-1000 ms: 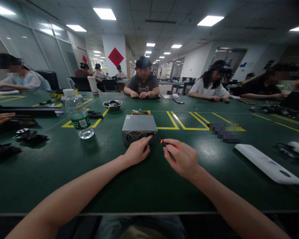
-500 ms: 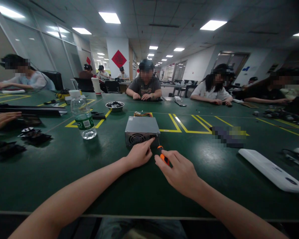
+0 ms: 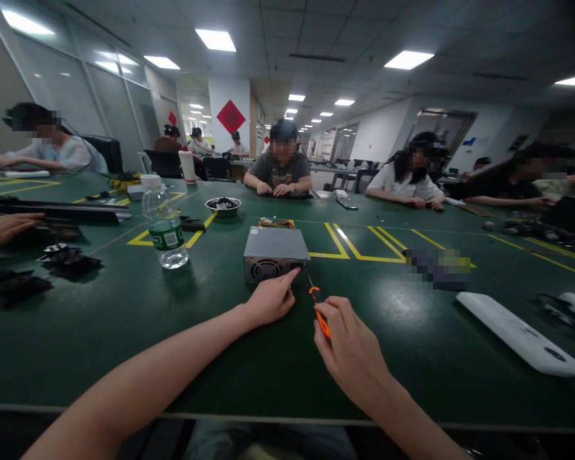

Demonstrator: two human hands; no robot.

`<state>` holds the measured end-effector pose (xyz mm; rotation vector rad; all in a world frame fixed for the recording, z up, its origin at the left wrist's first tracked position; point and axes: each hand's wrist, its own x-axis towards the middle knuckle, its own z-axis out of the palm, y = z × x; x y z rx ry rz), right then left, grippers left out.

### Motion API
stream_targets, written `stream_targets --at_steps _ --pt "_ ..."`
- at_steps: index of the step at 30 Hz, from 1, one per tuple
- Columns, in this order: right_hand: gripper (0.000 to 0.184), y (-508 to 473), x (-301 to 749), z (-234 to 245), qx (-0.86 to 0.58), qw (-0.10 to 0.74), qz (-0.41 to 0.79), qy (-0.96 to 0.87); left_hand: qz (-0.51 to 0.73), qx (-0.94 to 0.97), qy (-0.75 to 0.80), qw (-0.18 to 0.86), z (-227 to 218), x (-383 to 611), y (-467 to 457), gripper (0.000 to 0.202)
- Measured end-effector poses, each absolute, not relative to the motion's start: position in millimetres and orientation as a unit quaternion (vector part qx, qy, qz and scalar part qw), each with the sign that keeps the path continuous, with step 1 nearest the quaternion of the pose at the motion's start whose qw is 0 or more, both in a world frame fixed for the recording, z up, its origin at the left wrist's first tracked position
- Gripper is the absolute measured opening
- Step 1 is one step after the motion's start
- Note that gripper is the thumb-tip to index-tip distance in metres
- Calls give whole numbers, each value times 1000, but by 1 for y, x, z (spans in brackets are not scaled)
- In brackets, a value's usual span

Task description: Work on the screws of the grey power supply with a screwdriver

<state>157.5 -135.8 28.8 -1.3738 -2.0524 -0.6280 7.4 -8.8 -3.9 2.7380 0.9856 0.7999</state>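
A grey metal computer power supply point(image 3: 276, 245) lies on the green table, its fan grille facing me and coloured wires at its back. My left hand point(image 3: 272, 297) rests at its front right corner, index fingertip touching the panel near a dark socket, the other fingers curled and holding nothing visible. In my right hand point(image 3: 349, 335) is a screwdriver point(image 3: 322, 319) with an orange and black handle, gripped between thumb and fingers. Its thin shaft points up at the right front edge of the power supply; whether the tip touches is too small to tell.
A water bottle point(image 3: 167, 236) stands left of the power supply, with a metal bowl point(image 3: 223, 206) behind it. Dark parts point(image 3: 69, 259) lie at far left near another person's hand point(image 3: 12, 229). A white device point(image 3: 520, 333) lies at right. Co-workers sit across the table.
My right hand has shifted slightly down and right with the screwdriver, its shaft now more visible. The left index finger stays at the power supply's corner. The whole view has moved slightly.
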Motion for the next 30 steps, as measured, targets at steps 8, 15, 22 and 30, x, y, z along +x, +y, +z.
stream_targets --at_steps 8,15,22,30 --pt "18 -135 166 32 -623 335 -216 -673 255 908 324 68 -5 6 -7 59" --pt "26 -140 156 34 -594 359 -159 -702 257 907 327 70 -5 7 -7 59" --pt "24 -141 148 27 -604 340 -179 -698 256 907 323 85 -6 7 -6 59" --pt "26 -141 145 20 -613 377 -141 -680 247 909 326 86 -5 6 -6 60"
